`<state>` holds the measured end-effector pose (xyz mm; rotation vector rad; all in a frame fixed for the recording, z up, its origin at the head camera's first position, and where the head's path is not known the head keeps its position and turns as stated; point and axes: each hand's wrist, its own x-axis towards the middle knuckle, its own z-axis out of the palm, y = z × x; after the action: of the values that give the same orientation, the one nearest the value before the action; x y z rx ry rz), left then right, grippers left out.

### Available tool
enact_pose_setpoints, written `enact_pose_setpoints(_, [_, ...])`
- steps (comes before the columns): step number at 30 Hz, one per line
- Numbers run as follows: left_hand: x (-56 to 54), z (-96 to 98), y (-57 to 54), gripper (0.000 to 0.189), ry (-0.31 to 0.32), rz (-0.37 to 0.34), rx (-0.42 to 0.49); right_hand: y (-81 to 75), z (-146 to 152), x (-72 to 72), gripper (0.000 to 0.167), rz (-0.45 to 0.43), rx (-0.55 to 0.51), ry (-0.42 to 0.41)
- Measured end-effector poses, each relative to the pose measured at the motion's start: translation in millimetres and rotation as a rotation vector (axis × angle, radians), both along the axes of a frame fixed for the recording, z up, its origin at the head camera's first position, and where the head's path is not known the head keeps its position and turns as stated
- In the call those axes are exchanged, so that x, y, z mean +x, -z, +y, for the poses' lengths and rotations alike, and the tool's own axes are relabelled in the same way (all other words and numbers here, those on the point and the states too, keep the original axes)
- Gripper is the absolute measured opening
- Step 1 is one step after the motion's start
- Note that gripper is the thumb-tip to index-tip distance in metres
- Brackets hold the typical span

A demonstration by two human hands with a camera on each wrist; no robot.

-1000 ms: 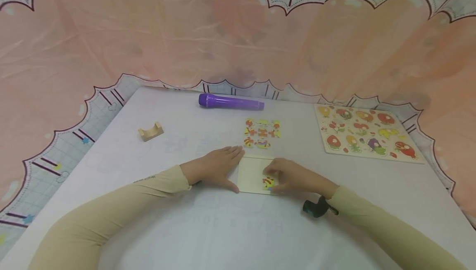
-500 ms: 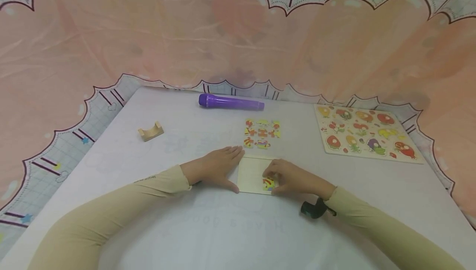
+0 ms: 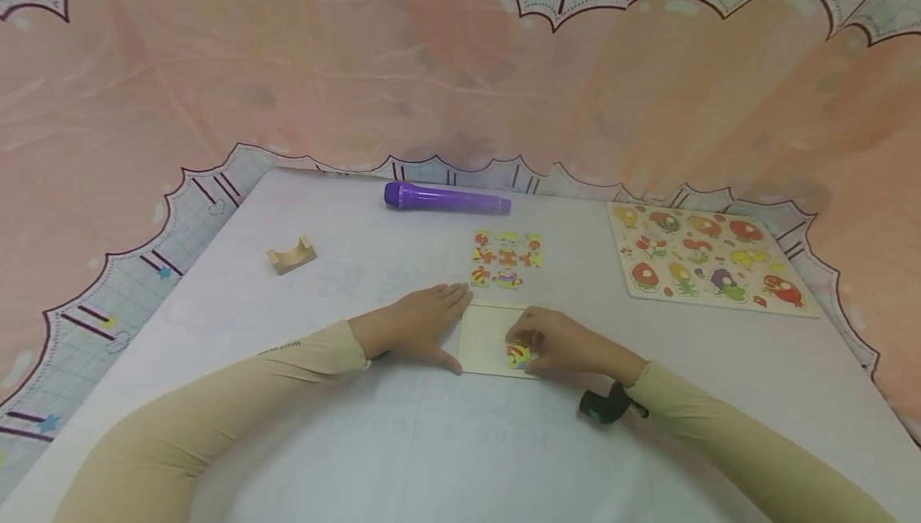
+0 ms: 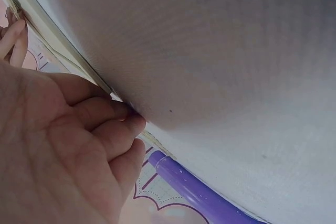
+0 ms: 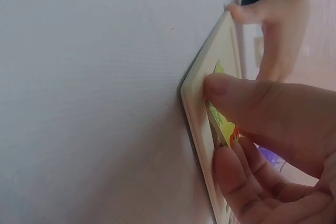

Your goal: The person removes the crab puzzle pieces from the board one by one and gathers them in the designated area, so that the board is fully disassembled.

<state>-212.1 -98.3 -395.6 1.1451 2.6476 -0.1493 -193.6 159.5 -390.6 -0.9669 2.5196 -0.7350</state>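
A pale wooden puzzle board point(image 3: 482, 339) lies flat on the table in front of the person. My right hand point(image 3: 564, 345) pinches a yellow and red jigsaw piece point(image 3: 517, 356) between thumb and fingers over the board's near right corner. In the right wrist view the piece point(image 5: 226, 124) is slightly tilted, its edge close to the board's raised rim. My left hand point(image 3: 424, 323) lies with straight fingers along the board's left edge, the thumb at its near left corner. Several more jigsaw pieces point(image 3: 508, 257) lie in rows just beyond the board.
A purple toy microphone point(image 3: 448, 197) lies at the back of the table. A small wooden cradle-shaped block point(image 3: 291, 255) stands to the left. On the right is a board with fruit pictures point(image 3: 708, 255). A patterned curtain point(image 3: 460, 67) hangs behind the table.
My right hand has shifted very slightly left with the jigsaw piece, staying over the same corner of the board. My left hand has not moved.
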Motion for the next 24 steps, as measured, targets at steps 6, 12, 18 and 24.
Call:
enact_pose_setpoints(6, [-0.8,0.0,0.6,0.114,0.005,0.002,-0.002,-2.3,-0.3,-0.6,0.036,-0.02,-0.017,-0.013])
enact_pose_setpoints(12, [-1.4,-0.3,1.7,0.114,0.004,0.004,0.003,-3.8,-1.1,-0.8,0.034,-0.025,-0.002,-0.009])
enact_pose_setpoints(18, [-0.5,-0.9,1.2,0.113,0.011,0.012,0.009,-4.0,-1.7,-2.0,0.034,-0.02,0.002,-0.026])
enact_pose_setpoints(24, [0.5,-1.2,0.0,0.112,0.019,0.009,0.021,-3.1,-1.6,-4.1,0.03,-0.027,-0.027,-0.059])
